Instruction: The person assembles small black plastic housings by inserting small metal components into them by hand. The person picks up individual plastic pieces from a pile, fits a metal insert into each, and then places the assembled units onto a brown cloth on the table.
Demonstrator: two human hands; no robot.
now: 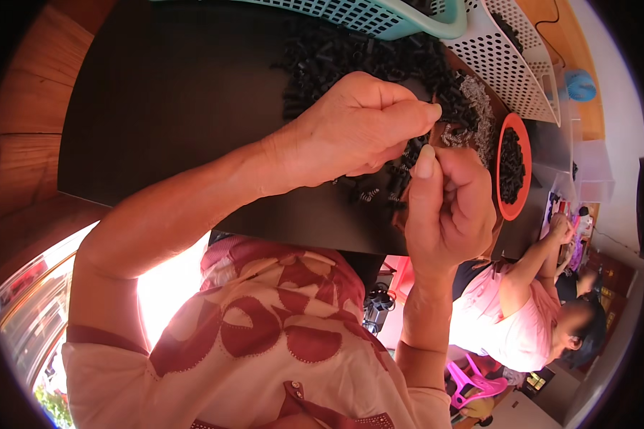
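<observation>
Over the near edge of a dark table (172,93), my left hand (361,132) is closed, its thumb pressed to its bent fingers. My right hand (454,204) sits just right of it and lower, pinching with its thumb raised. The fingertips of both hands come close together; whatever they hold is too small or hidden to make out. Behind them spreads a heap of short black tube-like pieces (329,61). A pile of small pale metal springs (479,104) lies beside the heap. Several loose springs (368,194) and black pieces lie below my left hand.
A teal basket (379,25) and a white perforated basket (508,71) stand at the back. An orange-red bowl (503,204) of black pieces is to the right. Farther right, a co-worker in a pink shirt (511,307) sits with hands raised at the table.
</observation>
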